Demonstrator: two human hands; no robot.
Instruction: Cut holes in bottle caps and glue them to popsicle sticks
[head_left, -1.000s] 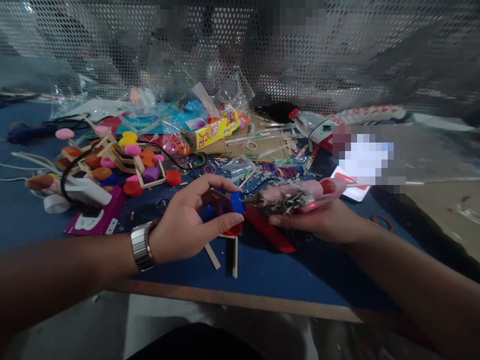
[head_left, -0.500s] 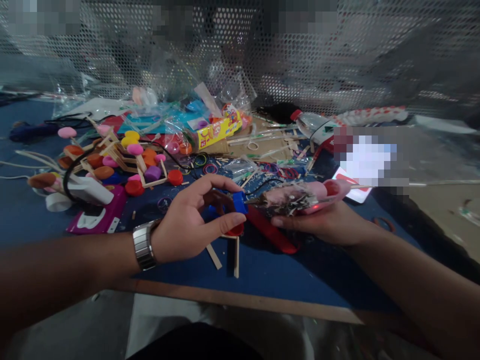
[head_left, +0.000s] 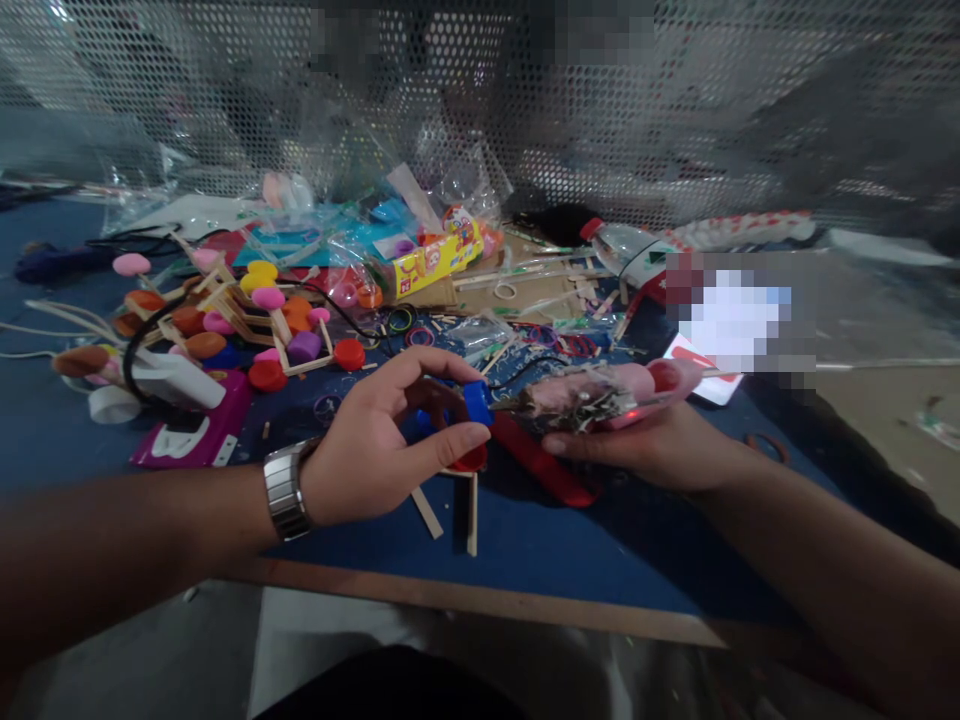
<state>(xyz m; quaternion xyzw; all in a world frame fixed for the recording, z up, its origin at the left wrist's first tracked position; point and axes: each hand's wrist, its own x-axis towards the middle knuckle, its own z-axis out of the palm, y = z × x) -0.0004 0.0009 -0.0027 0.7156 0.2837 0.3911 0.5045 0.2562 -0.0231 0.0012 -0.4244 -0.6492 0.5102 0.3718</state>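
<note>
My left hand (head_left: 375, 440), with a metal watch on the wrist, pinches a small blue cap (head_left: 476, 402) between thumb and forefinger, just above a stick frame with a red cap (head_left: 469, 462) on the blue table. My right hand (head_left: 652, 445) grips a pink glue gun (head_left: 600, 395) crusted with old glue. Its nozzle touches the blue cap from the right. A red flat strip (head_left: 544, 462) lies under the gun.
Stick frames with coloured bottle caps (head_left: 259, 325) fill the left of the blue table (head_left: 570, 550). A magenta tool (head_left: 195, 430) lies at left, with plastic bags, a yellow box (head_left: 435, 262), rubber bands and a bottle (head_left: 626, 250) behind. A perforated metal screen closes the back.
</note>
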